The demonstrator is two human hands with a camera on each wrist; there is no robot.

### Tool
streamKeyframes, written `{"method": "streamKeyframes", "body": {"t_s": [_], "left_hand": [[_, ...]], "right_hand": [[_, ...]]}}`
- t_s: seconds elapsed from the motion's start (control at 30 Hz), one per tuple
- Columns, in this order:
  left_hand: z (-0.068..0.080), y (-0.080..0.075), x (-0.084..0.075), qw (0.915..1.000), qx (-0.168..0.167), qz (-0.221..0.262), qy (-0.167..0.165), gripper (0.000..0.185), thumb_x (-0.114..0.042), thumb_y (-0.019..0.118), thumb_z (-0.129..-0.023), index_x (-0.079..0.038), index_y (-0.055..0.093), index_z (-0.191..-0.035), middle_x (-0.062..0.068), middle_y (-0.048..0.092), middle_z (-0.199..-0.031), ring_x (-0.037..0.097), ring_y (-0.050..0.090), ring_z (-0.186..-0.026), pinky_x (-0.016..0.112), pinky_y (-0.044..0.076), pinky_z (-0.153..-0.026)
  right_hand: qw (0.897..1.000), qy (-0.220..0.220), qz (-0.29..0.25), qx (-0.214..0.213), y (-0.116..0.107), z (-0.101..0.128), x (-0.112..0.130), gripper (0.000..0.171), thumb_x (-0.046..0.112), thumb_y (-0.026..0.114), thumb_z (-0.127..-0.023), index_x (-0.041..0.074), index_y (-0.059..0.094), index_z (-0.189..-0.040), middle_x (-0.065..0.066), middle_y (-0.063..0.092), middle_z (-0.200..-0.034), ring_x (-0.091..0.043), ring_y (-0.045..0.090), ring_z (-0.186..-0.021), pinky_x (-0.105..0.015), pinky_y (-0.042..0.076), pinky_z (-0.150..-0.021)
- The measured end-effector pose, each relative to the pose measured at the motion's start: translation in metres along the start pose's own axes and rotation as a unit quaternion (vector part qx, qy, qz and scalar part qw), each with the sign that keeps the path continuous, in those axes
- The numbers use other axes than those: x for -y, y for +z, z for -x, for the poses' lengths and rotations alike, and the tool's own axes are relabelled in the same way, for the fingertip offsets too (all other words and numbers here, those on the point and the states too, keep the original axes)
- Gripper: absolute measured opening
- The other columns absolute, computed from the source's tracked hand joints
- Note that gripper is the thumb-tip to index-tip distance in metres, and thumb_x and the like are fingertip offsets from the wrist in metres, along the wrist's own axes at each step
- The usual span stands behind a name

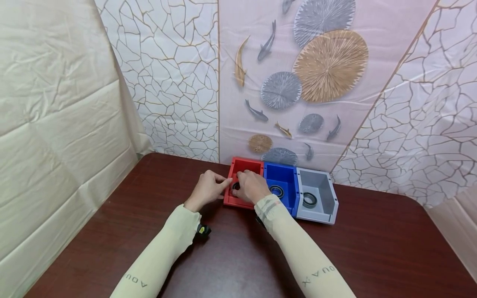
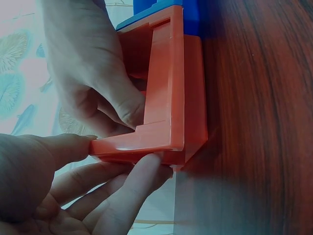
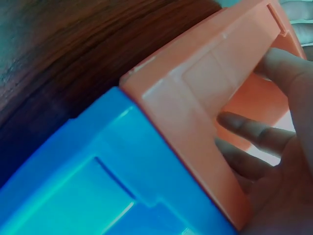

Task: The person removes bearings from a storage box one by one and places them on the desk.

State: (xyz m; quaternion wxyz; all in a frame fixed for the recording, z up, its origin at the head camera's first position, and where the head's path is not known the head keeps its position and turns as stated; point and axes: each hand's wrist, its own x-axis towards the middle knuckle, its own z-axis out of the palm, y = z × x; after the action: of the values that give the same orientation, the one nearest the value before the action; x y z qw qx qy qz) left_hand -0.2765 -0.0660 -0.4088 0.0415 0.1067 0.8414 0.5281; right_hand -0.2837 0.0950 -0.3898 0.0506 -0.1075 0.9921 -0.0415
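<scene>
Left hand (image 1: 207,188) pinched the left wall of the red bin (image 1: 247,166), leftmost of three bins on the table (image 1: 372,248), while the right hand (image 1: 252,185) reached inside, fingers curled, apparently over the black ring (image 1: 236,186) directly beneath.

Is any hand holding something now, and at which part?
The left hand pinches the red bin at its left front corner, thumb on the rim and fingers under it. The right hand reaches inside the bin; whether it grips anything cannot be told.
</scene>
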Motion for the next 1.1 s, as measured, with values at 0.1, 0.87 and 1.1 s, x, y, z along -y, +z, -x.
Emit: {"method": "streamKeyframes", "body": {"t_s": [0.1,0.87,1.1], "left_hand": [[-0.0004,0.0007,-0.0002,1.0000,0.000,0.005,0.002,0.024,-0.018,0.070,-0.098,0.001,0.079,-0.107,0.018,0.078,-0.100,0.021,0.078,-0.075,0.039,0.065,-0.068],[0.0012,0.0000,-0.0016,0.9998,-0.007,-0.021,0.002,0.027,-0.024,0.069,-0.098,-0.001,0.080,-0.106,0.017,0.078,-0.103,0.020,0.078,-0.070,0.033,0.065,-0.063],[0.0014,-0.0008,-0.0023,0.9998,-0.006,-0.019,0.002,0.026,-0.024,0.070,-0.098,-0.001,0.080,-0.106,0.017,0.078,-0.102,0.019,0.078,-0.071,0.034,0.065,-0.064]], "right_hand": [[1.000,-0.002,0.011,-0.001,0.0005,-0.0008,0.0008,0.061,0.040,0.074,-0.092,0.013,0.057,-0.144,-0.011,0.065,-0.135,-0.026,0.065,-0.120,-0.046,0.054,-0.106],[0.997,0.000,0.070,0.017,0.0042,-0.0081,0.0057,0.046,0.038,0.073,-0.093,0.020,0.064,-0.135,-0.008,0.074,-0.119,-0.024,0.072,-0.099,-0.048,0.061,-0.091],[0.998,0.001,0.062,0.022,0.0045,-0.0091,0.0064,0.036,0.035,0.073,-0.094,0.018,0.066,-0.125,-0.006,0.073,-0.118,-0.024,0.071,-0.100,-0.048,0.061,-0.093]]}}
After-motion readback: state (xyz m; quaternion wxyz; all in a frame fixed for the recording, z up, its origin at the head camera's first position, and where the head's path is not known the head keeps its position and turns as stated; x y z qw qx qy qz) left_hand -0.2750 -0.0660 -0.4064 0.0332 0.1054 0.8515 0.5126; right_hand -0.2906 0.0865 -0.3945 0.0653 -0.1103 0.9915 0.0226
